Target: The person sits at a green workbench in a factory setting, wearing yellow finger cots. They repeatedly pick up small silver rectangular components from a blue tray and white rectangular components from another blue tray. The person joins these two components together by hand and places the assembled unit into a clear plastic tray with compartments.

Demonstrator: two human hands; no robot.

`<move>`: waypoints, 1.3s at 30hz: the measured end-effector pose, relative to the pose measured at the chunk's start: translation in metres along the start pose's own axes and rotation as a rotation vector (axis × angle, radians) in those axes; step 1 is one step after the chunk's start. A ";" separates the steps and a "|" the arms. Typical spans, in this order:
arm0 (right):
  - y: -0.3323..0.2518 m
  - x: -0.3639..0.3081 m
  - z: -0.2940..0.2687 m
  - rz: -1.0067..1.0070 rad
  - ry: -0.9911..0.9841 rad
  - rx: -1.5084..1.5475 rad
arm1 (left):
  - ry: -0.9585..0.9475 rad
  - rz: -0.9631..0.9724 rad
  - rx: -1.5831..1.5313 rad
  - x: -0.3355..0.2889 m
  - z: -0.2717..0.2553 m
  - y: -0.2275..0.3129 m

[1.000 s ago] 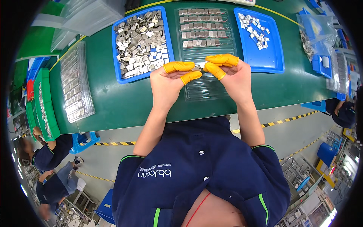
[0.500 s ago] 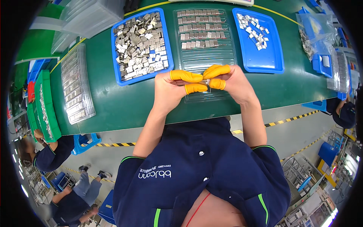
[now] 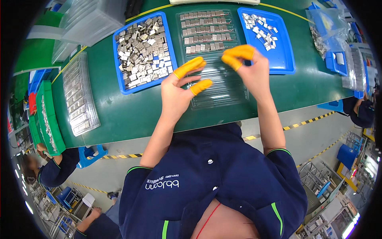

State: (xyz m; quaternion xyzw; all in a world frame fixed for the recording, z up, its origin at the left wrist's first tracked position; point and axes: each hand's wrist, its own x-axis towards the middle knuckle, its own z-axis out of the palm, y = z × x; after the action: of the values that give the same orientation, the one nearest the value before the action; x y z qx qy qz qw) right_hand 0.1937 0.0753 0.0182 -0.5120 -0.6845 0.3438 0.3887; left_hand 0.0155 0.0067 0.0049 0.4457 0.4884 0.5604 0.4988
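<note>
My left hand (image 3: 177,89) hovers over the near left side of a clear plastic tray (image 3: 219,97). Its yellow-covered fingers and thumb are apart with nothing between them. My right hand (image 3: 252,67) is over the tray's right side, thumb and fingers pinched together beside the nearest filled row. Whatever is in that pinch is hidden. Several rows of small metal blocks with thin wires (image 3: 207,30) fill the tray's far half; its near grooves hold none. A blue tray (image 3: 274,59) to the right holds loose small white-and-silver wired pieces (image 3: 264,34).
At left, a blue tray (image 3: 170,42) is heaped with loose metal blocks (image 3: 145,51). Farther left lie another clear tray (image 3: 81,95) and a green bin (image 3: 57,139). Stacked clear trays (image 3: 95,22) stand far left. Plastic bags (image 3: 330,28) lie far right. Other people work nearby.
My hands were together over the tray's near part. They have separated: the right moved away and rightward to the filled rows, the left drew slightly left and its fingers spread.
</note>
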 end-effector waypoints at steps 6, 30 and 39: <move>0.044 0.022 0.008 -0.286 0.160 -0.618 | 0.119 0.044 0.153 -0.004 -0.028 -0.013; 0.106 0.029 -0.075 0.256 0.369 -0.781 | 0.480 0.267 1.102 0.008 -0.085 -0.005; 0.085 0.025 -0.073 0.330 0.418 -0.564 | 0.315 0.213 1.433 0.035 -0.101 -0.003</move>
State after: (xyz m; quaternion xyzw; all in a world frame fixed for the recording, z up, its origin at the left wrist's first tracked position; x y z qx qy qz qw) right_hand 0.2905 0.1252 -0.0180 -0.7610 -0.5667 0.0881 0.3033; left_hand -0.0872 0.0311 -0.0106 0.6212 0.7544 0.2068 -0.0477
